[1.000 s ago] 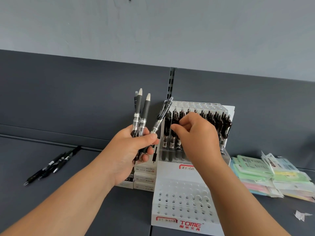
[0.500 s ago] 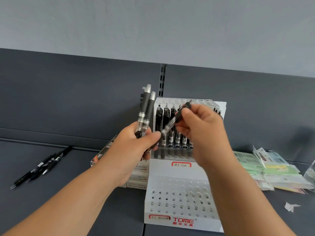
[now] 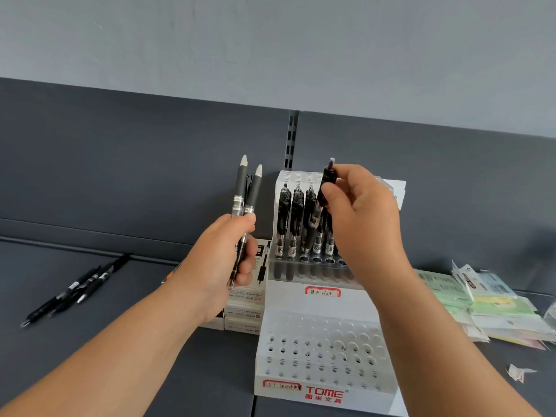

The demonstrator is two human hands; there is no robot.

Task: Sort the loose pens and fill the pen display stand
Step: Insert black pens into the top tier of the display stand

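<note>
A white tiered pen display stand (image 3: 325, 302) sits on the dark shelf, with several black pens (image 3: 290, 224) upright in its upper tier. Its lower tier (image 3: 322, 350) shows only bare holes. My right hand (image 3: 361, 218) grips one black pen (image 3: 323, 194) by its top end, nearly upright, its tip down among the upper-tier pens. To the left of the stand, my left hand (image 3: 228, 260) holds a bundle of black pens (image 3: 245, 203), tips pointing up.
Several loose black pens (image 3: 75, 288) lie on the shelf at the left. Small white pen boxes (image 3: 245, 311) are stacked behind my left hand. A pile of pastel packets (image 3: 487, 308) lies right of the stand, with a paper scrap (image 3: 519, 373) in front of it.
My right hand drew one pen out of the left hand's bundle, turned it upright and carried it over the stand's upper tier. The left hand lowered slightly.
</note>
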